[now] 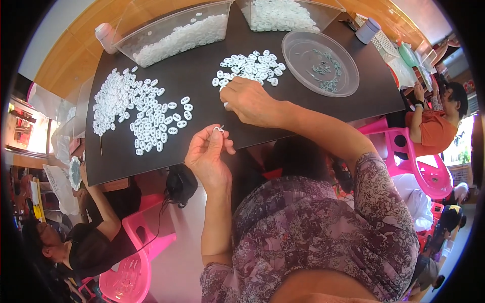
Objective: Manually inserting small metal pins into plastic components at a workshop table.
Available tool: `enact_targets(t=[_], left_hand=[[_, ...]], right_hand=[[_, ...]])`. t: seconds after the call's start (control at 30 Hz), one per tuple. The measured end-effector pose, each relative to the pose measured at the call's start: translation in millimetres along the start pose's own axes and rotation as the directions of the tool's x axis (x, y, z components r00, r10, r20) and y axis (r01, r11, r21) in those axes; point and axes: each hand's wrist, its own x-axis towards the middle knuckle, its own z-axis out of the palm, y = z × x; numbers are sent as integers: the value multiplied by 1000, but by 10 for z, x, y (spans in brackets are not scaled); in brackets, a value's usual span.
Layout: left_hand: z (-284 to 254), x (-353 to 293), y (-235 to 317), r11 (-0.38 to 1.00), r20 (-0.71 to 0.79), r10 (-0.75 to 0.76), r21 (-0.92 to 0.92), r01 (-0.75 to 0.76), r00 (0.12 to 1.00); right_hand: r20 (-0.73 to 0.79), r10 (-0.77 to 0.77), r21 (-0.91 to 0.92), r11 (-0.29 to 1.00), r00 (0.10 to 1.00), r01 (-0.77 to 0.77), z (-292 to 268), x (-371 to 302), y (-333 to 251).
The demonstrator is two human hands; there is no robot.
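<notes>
Between the thumb and fingers of my left hand (209, 154) is a small white plastic piece (218, 129), with a thin grey bit sticking out of its top. This hand is raised just off the table's near edge. My right hand (251, 103) is closed, with its fingers bent down at the near side of a loose pile of white oval plastic pieces (255, 65), each with two holes. A small white spot shows at its fingers; what the fingertips hold, if anything, is hidden. Right of that pile, a round clear shallow tray (351, 81) holds small grey-green bits (326, 68).
Two more piles of white oval pieces (113, 101) (156, 123) cover the dark table's (202, 96) left side. Clear bins (174, 38) (290, 15) full of white pieces stand at the back, near capped bottles (106, 38) (368, 31). People sit left and right on pink chairs (129, 267).
</notes>
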Motion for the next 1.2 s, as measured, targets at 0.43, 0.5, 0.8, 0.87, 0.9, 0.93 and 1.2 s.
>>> enact_targets(t=[0.43,0.5,0.8,0.87,0.9,0.93,1.2], left_hand=[[142,-65,70,992,30,-28,-121,31,999],[169,-62,65,990,39,-21,-136,26,999],[222,-120,78,987,63,-41,-151,50,997],[217,-128,74,988,68,-38,-145,48,997],[213,-132,72,992,51,-23,-119,29,998],[210,-136,72,996,34,-8,-94,11,999],[235,-170,48,998,24,51,-28,-50,998]], right_hand=[[493,460,772,160,738,-615,-395,-218,-297],[469,456,797,150,757,-585,-440,-227,-400],[339,471,845,228,814,-484,-371,-366,-400],[324,492,849,225,808,-478,-385,-369,-423],[328,518,848,207,790,-488,-409,-356,-444],[332,543,847,189,771,-498,-421,-348,-458],[271,516,855,258,812,-449,-366,-378,-422]])
